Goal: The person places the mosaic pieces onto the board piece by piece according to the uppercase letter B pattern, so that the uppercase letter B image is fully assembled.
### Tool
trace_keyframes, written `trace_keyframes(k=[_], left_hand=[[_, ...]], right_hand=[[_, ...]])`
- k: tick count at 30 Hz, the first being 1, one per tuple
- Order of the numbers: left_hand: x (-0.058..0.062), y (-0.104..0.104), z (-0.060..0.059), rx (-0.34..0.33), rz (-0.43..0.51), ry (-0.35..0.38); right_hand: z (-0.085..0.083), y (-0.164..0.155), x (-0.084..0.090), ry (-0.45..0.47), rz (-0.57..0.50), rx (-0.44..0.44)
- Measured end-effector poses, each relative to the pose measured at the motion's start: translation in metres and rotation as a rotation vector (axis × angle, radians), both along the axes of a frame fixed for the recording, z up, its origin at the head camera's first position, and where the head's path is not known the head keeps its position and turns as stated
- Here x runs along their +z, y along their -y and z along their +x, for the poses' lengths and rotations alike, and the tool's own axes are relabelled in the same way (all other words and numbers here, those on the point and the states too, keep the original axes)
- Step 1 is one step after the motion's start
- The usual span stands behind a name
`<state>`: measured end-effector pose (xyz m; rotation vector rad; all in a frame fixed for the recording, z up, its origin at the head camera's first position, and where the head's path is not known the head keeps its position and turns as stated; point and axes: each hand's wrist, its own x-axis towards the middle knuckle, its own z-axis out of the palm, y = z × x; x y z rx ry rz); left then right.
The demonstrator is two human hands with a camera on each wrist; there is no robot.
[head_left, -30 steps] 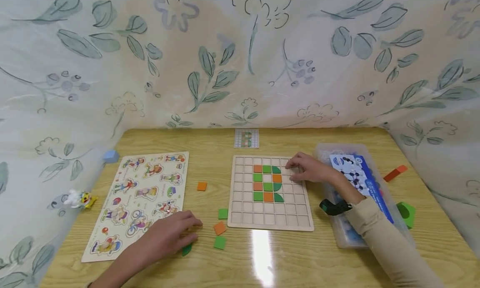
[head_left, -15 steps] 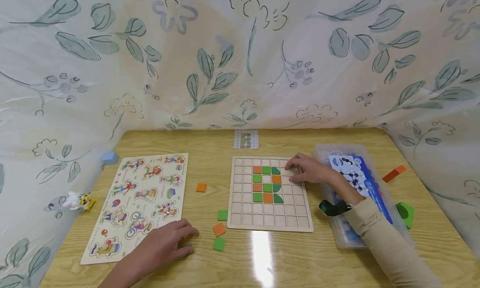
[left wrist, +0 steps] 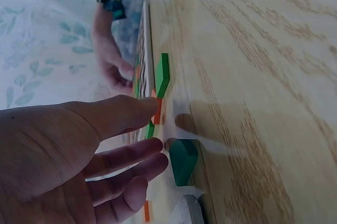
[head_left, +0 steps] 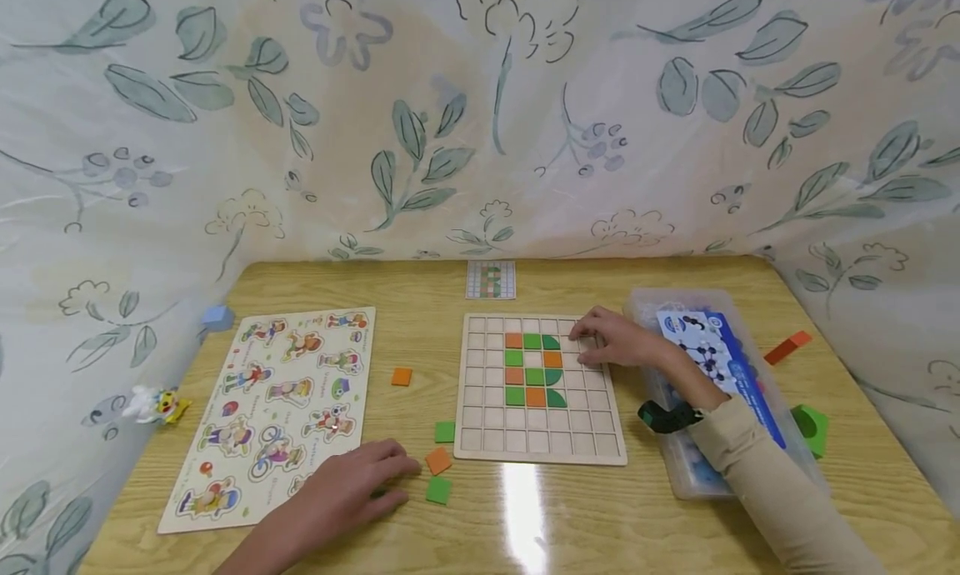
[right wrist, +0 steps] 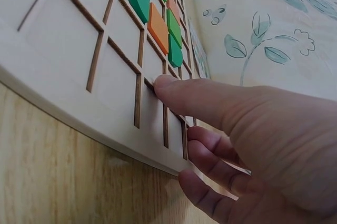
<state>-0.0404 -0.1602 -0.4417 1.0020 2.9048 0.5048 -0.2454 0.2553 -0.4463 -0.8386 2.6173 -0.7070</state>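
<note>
My left hand point(head_left: 348, 492) hovers low over the table by the near right corner of the picture puzzle board, fingers loosely bent and apart. A dark green curved tile point(left wrist: 183, 162) lies just beyond its fingertips in the left wrist view; the hand hides it in the head view. To its right lie a bright green tile point(head_left: 438, 490), an orange tile point(head_left: 438, 460) and another green tile point(head_left: 445, 432). My right hand point(head_left: 618, 339) rests at the right side of the wooden grid board point(head_left: 540, 446), thumb on it, holding no tile. Orange and green tiles fill several middle cells.
The picture puzzle board point(head_left: 281, 417) lies at left. A pattern card point(head_left: 491, 280) lies behind the grid. At right stands a clear plastic box point(head_left: 720, 392), with a green block point(head_left: 812, 431) and red block point(head_left: 789, 347) beyond. One orange tile point(head_left: 401, 377) lies between the boards.
My left hand drew back slightly, then shifted right towards the loose tiles; the dark green tile under it has gone from the head view. My right hand stays at the board.
</note>
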Motion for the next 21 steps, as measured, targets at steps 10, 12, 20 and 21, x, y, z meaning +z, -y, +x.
trace_keyframes(k=[10, 12, 20, 21], left_hand=[[-0.003, -0.008, -0.005, 0.005, 0.02, 0.013], [-0.003, -0.009, -0.007, -0.001, 0.019, 0.01], [-0.003, -0.012, -0.008, -0.047, 0.008, 0.031], [-0.003, -0.013, -0.008, -0.047, -0.003, 0.037]], right_hand=[[0.002, 0.003, 0.003, 0.006, -0.011, -0.01], [0.002, 0.003, 0.004, 0.006, -0.009, -0.012], [0.004, 0.003, 0.007, 0.007, -0.004, -0.006], [0.004, 0.003, 0.006, 0.007, -0.005, -0.003]])
